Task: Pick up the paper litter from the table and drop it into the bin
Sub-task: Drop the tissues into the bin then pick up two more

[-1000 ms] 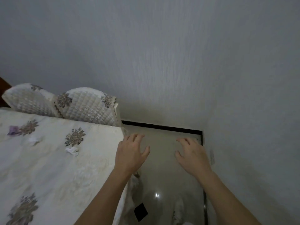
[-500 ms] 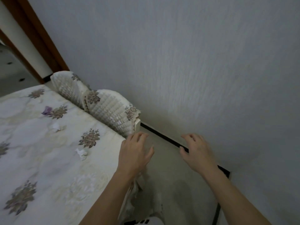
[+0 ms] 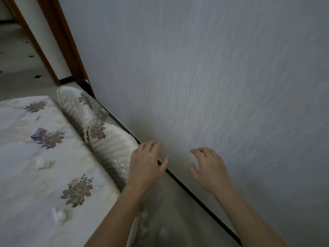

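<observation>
Paper litter: lay in three scraps on the cloth-covered table, all well to the left of the fingers, touched by neither hand. Nearest the fingers, one white crumpled scrap, below and left of the left hand, just beside an embroidered flower. Farther left, a second white scrap; beyond that, farthest from the fingers, a purple scrap touching another flower. Held the left hand palm down past the table's edge, fingers loosely apart and slightly bent, clamped on nothing, thumb out toward the right hand. Held the right hand likewise: fingers apart, gently curled, gripping nothing, clear of the left. Just left of the left fingers, a quilted chair cover, overlapped in view by the hand's edge; contact impossible to tell. Behind it, a second quilted cover. Under and between both sets of fingers, a black skirting strip at the foot of a grey textured wall. Below the wrists, pale floor. Far up-left of the fingers, a brown door frame.
</observation>
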`<action>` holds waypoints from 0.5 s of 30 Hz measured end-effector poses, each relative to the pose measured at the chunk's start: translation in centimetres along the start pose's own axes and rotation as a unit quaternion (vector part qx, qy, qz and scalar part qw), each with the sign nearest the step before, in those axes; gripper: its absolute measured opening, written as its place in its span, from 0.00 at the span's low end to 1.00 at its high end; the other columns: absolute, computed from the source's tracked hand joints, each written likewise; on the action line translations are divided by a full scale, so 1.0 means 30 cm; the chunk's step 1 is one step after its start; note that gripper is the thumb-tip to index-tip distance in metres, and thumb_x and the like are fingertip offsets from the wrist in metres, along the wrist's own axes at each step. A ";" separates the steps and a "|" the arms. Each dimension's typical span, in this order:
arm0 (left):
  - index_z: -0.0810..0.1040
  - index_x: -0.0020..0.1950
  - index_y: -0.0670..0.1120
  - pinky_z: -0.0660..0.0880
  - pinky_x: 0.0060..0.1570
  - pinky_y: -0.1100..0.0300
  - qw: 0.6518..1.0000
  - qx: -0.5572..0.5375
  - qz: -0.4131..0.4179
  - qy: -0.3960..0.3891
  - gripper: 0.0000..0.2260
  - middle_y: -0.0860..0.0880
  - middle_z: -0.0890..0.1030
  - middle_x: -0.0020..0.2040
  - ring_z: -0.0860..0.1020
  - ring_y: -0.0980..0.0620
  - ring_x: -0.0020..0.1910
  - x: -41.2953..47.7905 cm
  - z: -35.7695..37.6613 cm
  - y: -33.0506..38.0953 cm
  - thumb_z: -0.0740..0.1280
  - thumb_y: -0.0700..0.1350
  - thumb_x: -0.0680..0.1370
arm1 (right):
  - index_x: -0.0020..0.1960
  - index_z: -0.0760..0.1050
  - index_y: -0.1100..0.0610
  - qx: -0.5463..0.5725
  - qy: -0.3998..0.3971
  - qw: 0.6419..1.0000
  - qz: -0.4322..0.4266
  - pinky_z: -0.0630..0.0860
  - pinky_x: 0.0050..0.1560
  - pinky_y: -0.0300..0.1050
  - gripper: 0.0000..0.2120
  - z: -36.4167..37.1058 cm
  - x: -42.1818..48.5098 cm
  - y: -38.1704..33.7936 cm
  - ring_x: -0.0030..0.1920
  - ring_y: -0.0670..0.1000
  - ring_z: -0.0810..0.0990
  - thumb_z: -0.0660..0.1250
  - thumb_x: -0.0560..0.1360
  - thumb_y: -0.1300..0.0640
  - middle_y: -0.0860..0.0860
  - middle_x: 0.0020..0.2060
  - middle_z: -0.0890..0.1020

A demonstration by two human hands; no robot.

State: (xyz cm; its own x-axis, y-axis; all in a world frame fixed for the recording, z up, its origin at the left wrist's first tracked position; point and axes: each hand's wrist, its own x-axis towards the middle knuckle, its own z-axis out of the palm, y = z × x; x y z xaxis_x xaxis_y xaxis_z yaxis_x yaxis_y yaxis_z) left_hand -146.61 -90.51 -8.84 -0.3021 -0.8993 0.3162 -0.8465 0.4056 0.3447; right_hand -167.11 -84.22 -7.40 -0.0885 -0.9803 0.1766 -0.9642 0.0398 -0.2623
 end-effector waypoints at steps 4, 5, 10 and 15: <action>0.75 0.65 0.50 0.72 0.56 0.53 0.999 0.007 -0.033 0.013 0.21 0.51 0.78 0.63 0.74 0.49 0.61 0.194 0.023 -0.077 0.62 0.59 0.77 | 0.65 0.76 0.56 0.001 -0.004 1.000 -0.030 0.75 0.56 0.54 0.21 0.019 0.255 0.001 0.60 0.57 0.77 0.70 0.73 0.54 0.55 0.58 0.80; 0.75 0.65 0.50 0.72 0.57 0.53 0.999 0.008 -0.044 0.014 0.21 0.51 0.78 0.63 0.74 0.49 0.61 0.230 0.026 -0.100 0.62 0.59 0.77 | 0.65 0.76 0.56 0.003 -0.007 0.999 -0.039 0.75 0.56 0.54 0.21 0.029 0.311 -0.002 0.59 0.57 0.77 0.70 0.73 0.54 0.55 0.58 0.80; 0.76 0.64 0.49 0.73 0.53 0.54 0.993 0.000 -0.112 0.031 0.19 0.51 0.79 0.59 0.75 0.49 0.58 0.303 0.024 -0.216 0.62 0.57 0.77 | 0.65 0.76 0.57 0.026 -0.031 0.995 -0.092 0.75 0.57 0.54 0.21 0.106 0.530 -0.060 0.60 0.58 0.76 0.71 0.73 0.55 0.55 0.58 0.79; 0.76 0.63 0.49 0.75 0.55 0.53 0.976 0.018 -0.207 0.063 0.18 0.50 0.79 0.60 0.76 0.49 0.59 0.296 0.018 -0.350 0.64 0.56 0.76 | 0.60 0.79 0.60 0.047 -0.054 0.977 -0.201 0.77 0.50 0.54 0.17 0.232 0.730 -0.199 0.55 0.60 0.79 0.71 0.71 0.59 0.57 0.54 0.81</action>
State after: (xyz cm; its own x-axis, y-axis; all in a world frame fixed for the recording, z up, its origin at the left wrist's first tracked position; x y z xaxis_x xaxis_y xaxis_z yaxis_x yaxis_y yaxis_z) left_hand -140.64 -102.86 -10.14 0.1226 -0.9569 0.2633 -0.9006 0.0043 0.4347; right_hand -161.55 -107.27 -8.57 0.3249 -0.9279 0.1828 -0.8876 -0.3659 -0.2798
